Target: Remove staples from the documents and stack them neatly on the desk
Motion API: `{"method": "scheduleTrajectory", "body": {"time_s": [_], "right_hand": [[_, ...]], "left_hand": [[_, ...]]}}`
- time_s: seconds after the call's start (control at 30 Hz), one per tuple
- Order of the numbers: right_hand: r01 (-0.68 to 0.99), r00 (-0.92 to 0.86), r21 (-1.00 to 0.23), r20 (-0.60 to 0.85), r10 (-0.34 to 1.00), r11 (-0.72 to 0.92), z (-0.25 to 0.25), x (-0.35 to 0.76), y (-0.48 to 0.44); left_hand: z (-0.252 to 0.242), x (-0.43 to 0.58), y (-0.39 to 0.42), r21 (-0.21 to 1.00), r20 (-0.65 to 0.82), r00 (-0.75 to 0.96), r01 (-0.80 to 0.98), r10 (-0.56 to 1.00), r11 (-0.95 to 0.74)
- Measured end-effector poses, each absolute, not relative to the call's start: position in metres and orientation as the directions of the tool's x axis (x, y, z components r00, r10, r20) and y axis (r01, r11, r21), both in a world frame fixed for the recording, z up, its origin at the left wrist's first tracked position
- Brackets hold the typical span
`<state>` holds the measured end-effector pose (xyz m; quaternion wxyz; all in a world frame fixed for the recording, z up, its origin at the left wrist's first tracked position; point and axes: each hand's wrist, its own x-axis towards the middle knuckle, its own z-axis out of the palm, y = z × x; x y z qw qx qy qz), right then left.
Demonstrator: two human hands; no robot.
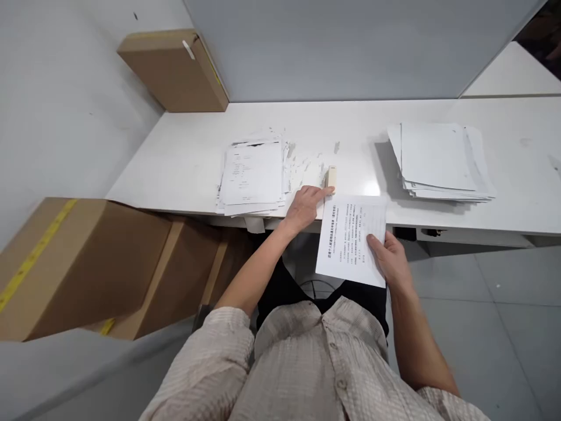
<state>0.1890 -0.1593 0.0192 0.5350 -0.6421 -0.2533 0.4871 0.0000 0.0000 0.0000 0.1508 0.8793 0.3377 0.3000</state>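
Observation:
My left hand (pixel 305 206) reaches to a small cream stapler (pixel 332 175) on the white table. Its forefinger rests on the stapler's near end; the other fingers are curled, and its thumb is mostly hidden. My right hand (pixel 391 257) pinches printed paper (pixel 350 240) by its right side, thumb on top and fingers underneath. The print runs sideways. The paper's far left corner lies by the stapler's near end, while most of it hangs over the table's front edge. Whether it is one sheet or more, I cannot tell.
A stack of printed sheets (pixel 252 175) lies to the left on the white table (pixel 184 158). Another paper stack (pixel 438 161) is at the right. A cardboard box (pixel 175 70) stands at the back left; more cardboard boxes (pixel 87 251) are below the table's left side.

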Motion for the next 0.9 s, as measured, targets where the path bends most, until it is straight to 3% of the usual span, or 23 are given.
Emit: {"method": "scheduleTrajectory", "body": {"time_s": [0.2,0.53,0.63,0.8,0.9], "right_hand": [[-0.214,0.4,-0.931,-0.36,0.843,-0.296,0.02,0.189,-0.165],[-0.096,0.469,-0.968,-0.248,0.848,-0.23,0.033,0.217,-0.187],[-0.002,0.593,-0.982,-0.153,0.791,-0.188,0.059,0.241,-0.188],[0.308,0.747,-0.949,0.197,0.635,-0.069,0.115,0.292,-0.156],[0.34,0.73,-0.939,0.222,0.646,-0.061,0.133,0.322,-0.118]], "left_hand": [[0.001,0.0,0.0,0.486,0.436,0.581,0.491,0.687,-0.723],[0.004,0.0,0.0,0.484,0.426,0.549,0.533,0.719,-0.694],[0.003,0.0,0.001,0.476,0.436,0.549,0.532,0.714,-0.7],[0.003,-0.001,0.0,0.476,0.443,0.539,0.536,0.716,-0.698],[0.003,-0.001,0.0,0.477,0.45,0.531,0.537,0.718,-0.696]]}}
